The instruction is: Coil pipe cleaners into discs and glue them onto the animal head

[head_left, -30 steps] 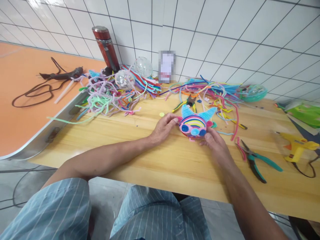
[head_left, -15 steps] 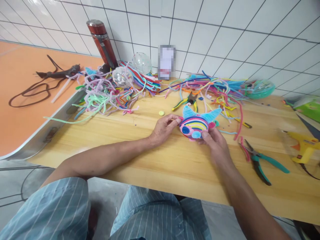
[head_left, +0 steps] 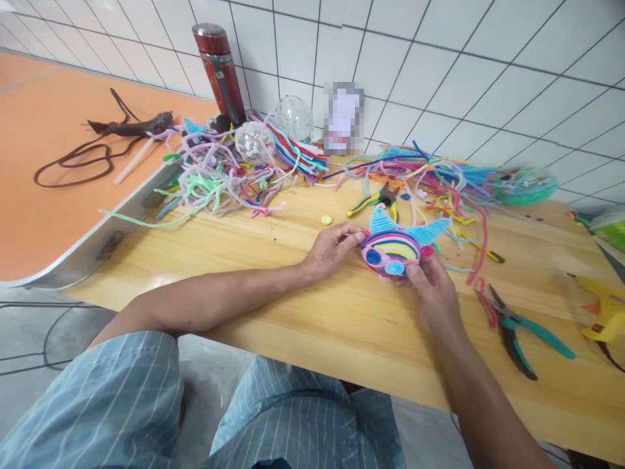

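Between my hands is a round pipe-cleaner figure (head_left: 392,246), banded in pink, blue, yellow and white, with two light-blue pointed ears and small blue discs on its front. My left hand (head_left: 333,251) pinches a pink bit at its left side. At the lower right edge, my right hand (head_left: 433,286) grips it between thumb and fingers; some of those fingers are hidden beneath. Just behind the figure lie yellow-and-green pliers (head_left: 385,195). A small yellow disc (head_left: 327,220) rests on the wooden table (head_left: 234,280), left of the pliers.
Heaped pipe cleaners (head_left: 209,169) lie at the back left, more (head_left: 439,172) at the back right. Teal-handled pliers (head_left: 525,332) and a yellow glue gun (head_left: 603,306) are on the right. A red thermos (head_left: 219,75), clear balls (head_left: 293,117) and a phone (head_left: 344,117) stand by the tiled wall.
The whole view has shifted, so things sit slightly further right. Both hands keep their hold on the figure, which looks much the same.
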Demonstrator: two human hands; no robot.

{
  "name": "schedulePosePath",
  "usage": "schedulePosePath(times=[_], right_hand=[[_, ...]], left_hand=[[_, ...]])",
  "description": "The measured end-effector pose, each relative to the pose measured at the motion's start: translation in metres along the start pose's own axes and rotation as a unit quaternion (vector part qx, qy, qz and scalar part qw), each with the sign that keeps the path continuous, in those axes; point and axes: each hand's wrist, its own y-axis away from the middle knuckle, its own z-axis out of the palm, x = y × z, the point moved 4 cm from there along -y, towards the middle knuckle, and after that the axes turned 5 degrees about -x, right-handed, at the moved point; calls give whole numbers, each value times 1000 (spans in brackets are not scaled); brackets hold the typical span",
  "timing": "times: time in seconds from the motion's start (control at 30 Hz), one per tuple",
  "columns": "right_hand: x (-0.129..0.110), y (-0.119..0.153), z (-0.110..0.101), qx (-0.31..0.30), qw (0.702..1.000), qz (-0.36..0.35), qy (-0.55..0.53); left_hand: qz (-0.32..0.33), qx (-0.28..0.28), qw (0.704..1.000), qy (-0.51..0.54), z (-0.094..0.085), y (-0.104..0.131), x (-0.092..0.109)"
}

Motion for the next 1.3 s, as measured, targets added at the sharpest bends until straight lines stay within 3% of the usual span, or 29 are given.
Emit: schedulePosePath(times=[0.2, 0.47, 0.63, 0.77, 0.83, 0.97, 1.07, 1.17, 1.23, 1.3], right_hand=[[1, 2, -2, 18, 1000, 16, -8], [-1, 4, 0, 20, 1000, 2, 4], [2, 7, -5, 26, 1000, -15, -2], [-9, 24, -25, 84, 994, -24, 60], [-22, 39, -34, 111, 984, -48, 128], [-48, 73, -30, 109, 947, -122, 275], [-56, 94, -10, 64, 924, -153, 345], [-61, 110, 19, -64, 916, -179, 352], [-66, 120, 36, -167, 918, -168, 318], [-74, 129, 46, -244, 924, -109, 272]], left_hand=[[-16, -7, 999, 28, 0, 3, 1], [-44, 79, 995, -44, -8, 14, 11], [-25, 12, 999, -46, -1, 27, 29], [34, -48, 995, -85, 6, 39, 43], [99, -59, 985, -132, 9, 44, 53], [288, -115, 923, -230, 27, 62, 80], [366, -145, 860, -324, 48, 77, 97], [387, -219, 803, -396, 72, 87, 99], [346, -315, 789, -397, 83, 92, 91], [253, -393, 795, -387, 82, 97, 76]])
